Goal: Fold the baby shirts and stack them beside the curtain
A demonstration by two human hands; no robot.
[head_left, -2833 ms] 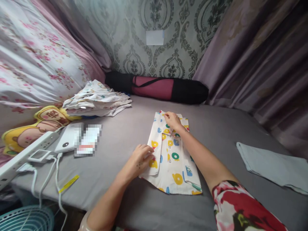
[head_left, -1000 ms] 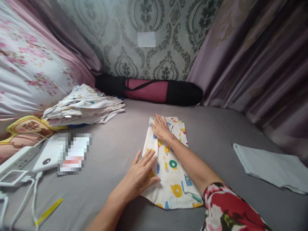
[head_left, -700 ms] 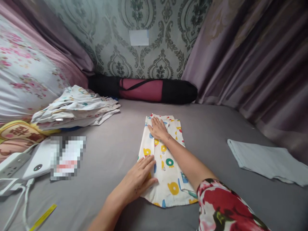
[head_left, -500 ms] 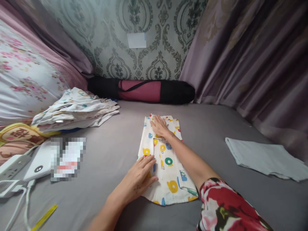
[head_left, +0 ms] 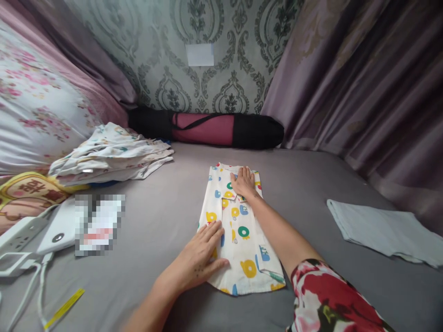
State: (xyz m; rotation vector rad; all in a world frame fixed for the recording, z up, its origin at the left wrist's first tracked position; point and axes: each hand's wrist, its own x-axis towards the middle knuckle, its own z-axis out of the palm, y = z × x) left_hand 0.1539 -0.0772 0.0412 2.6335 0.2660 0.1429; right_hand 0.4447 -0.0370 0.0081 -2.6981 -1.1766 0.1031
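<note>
A white shirt (head_left: 238, 244) printed with yellow, green, blue and red figures lies folded lengthwise on the grey bed sheet (head_left: 145, 221), its collar end away from me. My left hand (head_left: 204, 246) rests flat on the shirt's lower left side, fingers stretched out and thumb apart. Near the collar, on the right, my right hand (head_left: 244, 181) presses flat on the cloth with its fingers extended. Neither hand grips anything. Part of the print lies hidden under both hands.
Rumpled printed clothes (head_left: 114, 154) lie at the left, near a power strip (head_left: 17, 235), a white power bank (head_left: 62, 226) and a yellow strip (head_left: 64, 308). A folded pale cloth (head_left: 384, 230) lies right. A black and maroon bag (head_left: 204, 129) lies along the wall.
My right hand has slid rightward across the collar area, uncovering the collar's left part. My left hand stays in nearly the same place. The view has shifted slightly.
</note>
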